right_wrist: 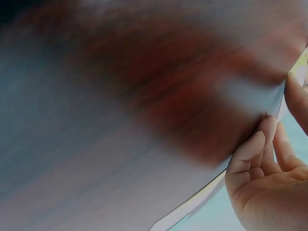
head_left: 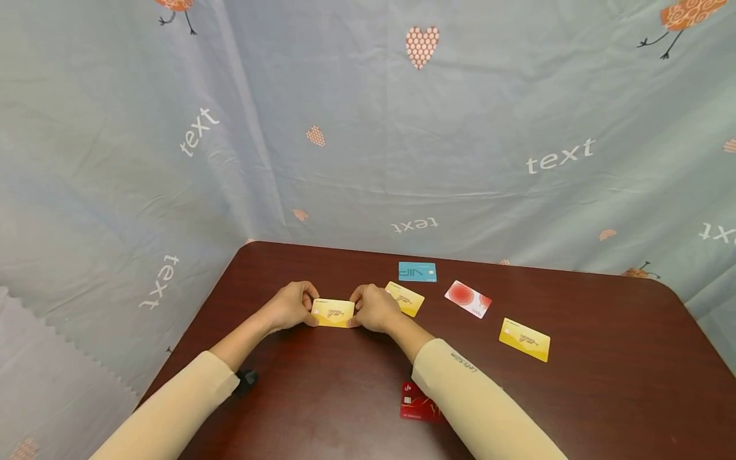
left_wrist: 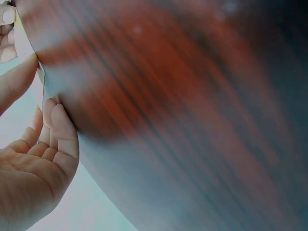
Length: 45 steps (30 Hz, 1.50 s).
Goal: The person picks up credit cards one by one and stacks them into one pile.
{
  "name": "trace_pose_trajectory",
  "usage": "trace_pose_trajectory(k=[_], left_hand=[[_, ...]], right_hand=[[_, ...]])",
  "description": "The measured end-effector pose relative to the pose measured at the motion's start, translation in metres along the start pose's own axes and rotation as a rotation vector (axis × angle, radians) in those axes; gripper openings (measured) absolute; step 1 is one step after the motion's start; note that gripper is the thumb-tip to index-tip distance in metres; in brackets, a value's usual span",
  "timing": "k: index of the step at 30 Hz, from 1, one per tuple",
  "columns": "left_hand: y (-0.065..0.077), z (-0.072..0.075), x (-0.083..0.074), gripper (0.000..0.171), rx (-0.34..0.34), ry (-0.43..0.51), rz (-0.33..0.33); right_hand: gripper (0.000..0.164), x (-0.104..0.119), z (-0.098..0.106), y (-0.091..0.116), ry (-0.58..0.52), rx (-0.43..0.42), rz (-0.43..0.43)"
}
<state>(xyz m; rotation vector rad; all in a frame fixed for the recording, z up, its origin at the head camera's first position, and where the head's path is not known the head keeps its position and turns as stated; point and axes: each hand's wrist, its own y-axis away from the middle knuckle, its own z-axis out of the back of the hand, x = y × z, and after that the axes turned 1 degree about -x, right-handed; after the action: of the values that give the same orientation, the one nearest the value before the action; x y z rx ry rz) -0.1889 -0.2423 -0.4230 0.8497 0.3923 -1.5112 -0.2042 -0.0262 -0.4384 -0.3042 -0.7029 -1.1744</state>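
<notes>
A yellow card (head_left: 333, 313) is held up between both hands over the dark wooden table (head_left: 322, 396), its printed face toward the head camera. My left hand (head_left: 290, 305) pinches its left end between thumb and fingers. At the right end, my right hand (head_left: 376, 308) grips it the same way. The left wrist view shows the left hand (left_wrist: 43, 163) with its lower fingers curled against the tabletop, the card seen almost edge-on. Likewise, the right wrist view has the right hand (right_wrist: 269, 178) low at the table surface.
Just beyond the right hand lies another yellow card (head_left: 407, 299). A blue VIP card (head_left: 418, 272), a white card with red circles (head_left: 468, 299) and a third yellow card (head_left: 524, 340) lie flat farther off. The right sleeve partly covers a red card (head_left: 418, 406). Patterned cloth (head_left: 368, 166) hangs behind.
</notes>
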Motion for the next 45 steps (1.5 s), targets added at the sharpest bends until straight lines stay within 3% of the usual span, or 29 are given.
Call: trace_pose_trajectory(k=[11, 22, 34, 45], left_hand=[[0.002, 0.001, 0.000, 0.038, -0.039, 0.047, 0.000], [0.006, 0.005, 0.001, 0.027, -0.047, 0.151, -0.023], [0.016, 0.009, -0.007, 0.031, -0.038, 0.244, -0.071], [0.021, 0.004, -0.014, 0.030, -0.019, 0.285, -0.118]], right_hand=[[0.037, 0.003, 0.000, 0.003, -0.045, -0.024, 0.038], [0.012, 0.007, 0.002, 0.008, -0.213, -0.062, 0.039], [0.013, 0.002, 0.017, 0.016, -0.346, -0.024, 0.077], [0.017, -0.009, 0.031, 0.030, -0.419, -0.010, 0.104]])
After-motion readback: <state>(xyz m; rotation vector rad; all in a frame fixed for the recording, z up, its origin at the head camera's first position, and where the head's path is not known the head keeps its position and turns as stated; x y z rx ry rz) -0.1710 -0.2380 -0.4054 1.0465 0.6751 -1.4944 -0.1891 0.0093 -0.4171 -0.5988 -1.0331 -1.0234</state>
